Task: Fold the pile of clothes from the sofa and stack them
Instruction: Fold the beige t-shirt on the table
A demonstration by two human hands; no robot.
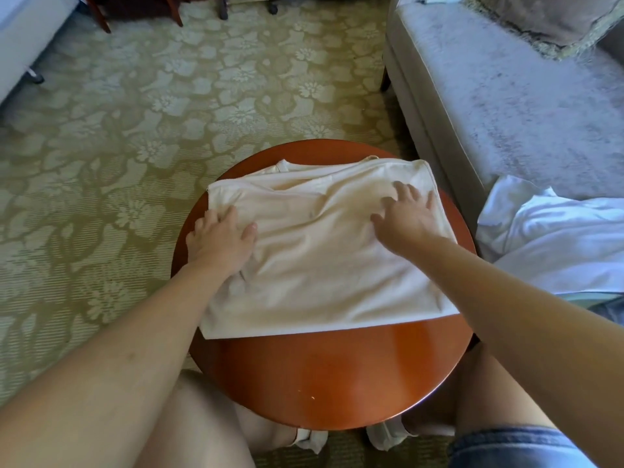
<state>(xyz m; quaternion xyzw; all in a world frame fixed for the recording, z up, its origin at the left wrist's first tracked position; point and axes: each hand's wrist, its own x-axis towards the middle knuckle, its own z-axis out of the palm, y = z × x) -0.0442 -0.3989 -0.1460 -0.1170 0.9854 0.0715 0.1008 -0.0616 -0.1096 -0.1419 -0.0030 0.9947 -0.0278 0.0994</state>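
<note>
Round table (337, 376) w/ cream garment (320, 268) on top | left hand (221, 243) + right hand (407, 217): flat, pressing it

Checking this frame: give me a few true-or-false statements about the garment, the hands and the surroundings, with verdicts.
1. The cream garment lies on the round wooden table. True.
2. One hand is lifted clear of the garment. False: the left hand and the right hand both rest on it.
3. White clothes lie on the sofa at the person's right. True.
4. The garment covers the whole tabletop. False: the near part of the table is uncovered.
5. The floor is bare wood. False: it is a floral carpet.
</note>
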